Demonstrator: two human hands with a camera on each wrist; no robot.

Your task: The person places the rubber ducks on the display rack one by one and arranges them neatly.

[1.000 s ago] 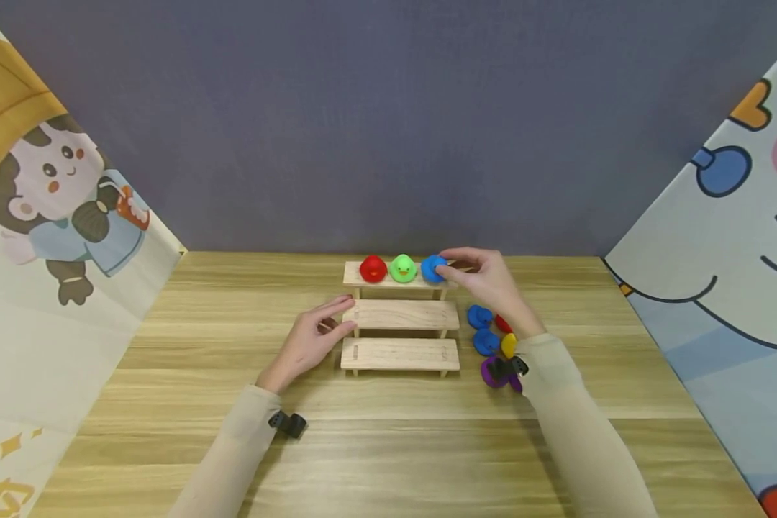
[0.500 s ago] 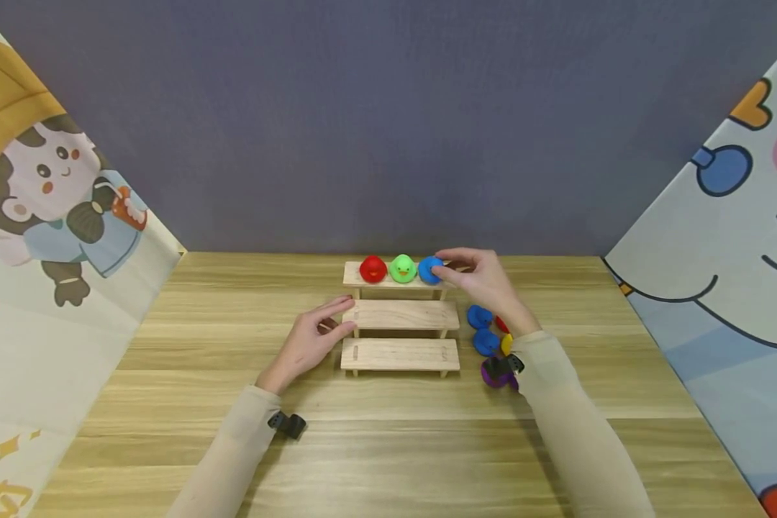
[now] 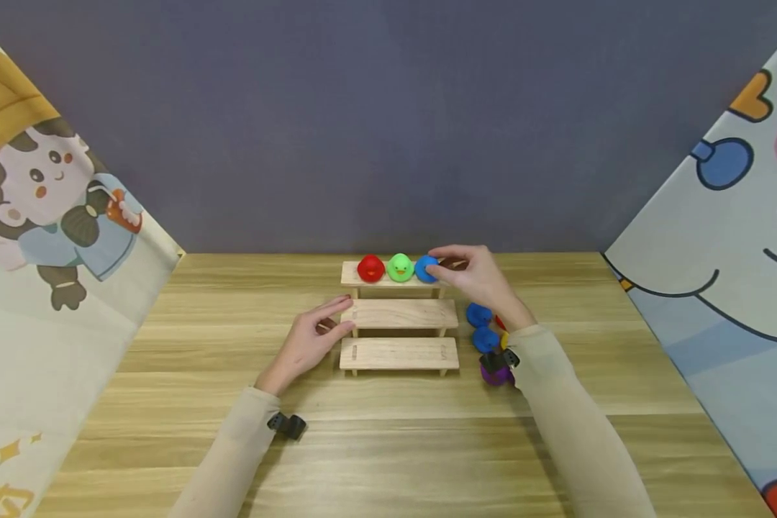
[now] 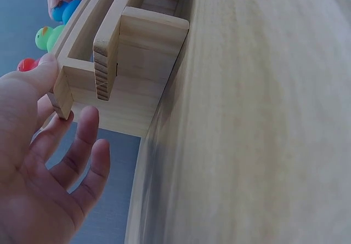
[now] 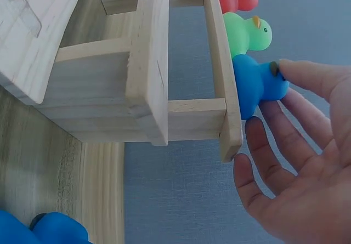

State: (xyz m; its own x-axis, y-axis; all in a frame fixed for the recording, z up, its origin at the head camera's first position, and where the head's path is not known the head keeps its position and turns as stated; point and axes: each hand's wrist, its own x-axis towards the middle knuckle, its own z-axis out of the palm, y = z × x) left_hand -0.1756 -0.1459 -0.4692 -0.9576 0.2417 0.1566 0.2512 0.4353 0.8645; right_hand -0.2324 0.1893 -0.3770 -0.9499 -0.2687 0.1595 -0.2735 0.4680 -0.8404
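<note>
A three-step wooden stand point(image 3: 398, 314) sits toward the back of the table. On its top step, a red rubber duck point(image 3: 370, 269), a green rubber duck point(image 3: 400, 268) and a blue rubber duck point(image 3: 422, 269) line up side by side. My right hand point(image 3: 479, 279) pinches the blue duck between thumb and fingers; in the right wrist view this duck point(image 5: 249, 85) rests against the green one. At the stand's left end, my left hand point(image 3: 306, 344) grips the middle board, thumb and a fingertip on its edges, other fingers loosely bent.
Right of the stand lie two blue ducks point(image 3: 485, 340) and a purple duck point(image 3: 495, 374). Red and yellow pieces there are partly hidden by my right wrist. A grey wall point(image 3: 388, 129) rises behind the table point(image 3: 375, 446), with printed panels on both sides.
My right hand has shifted slightly left with the blue duck, closing the gap to the green duck. The left hand keeps its place on the stand.
</note>
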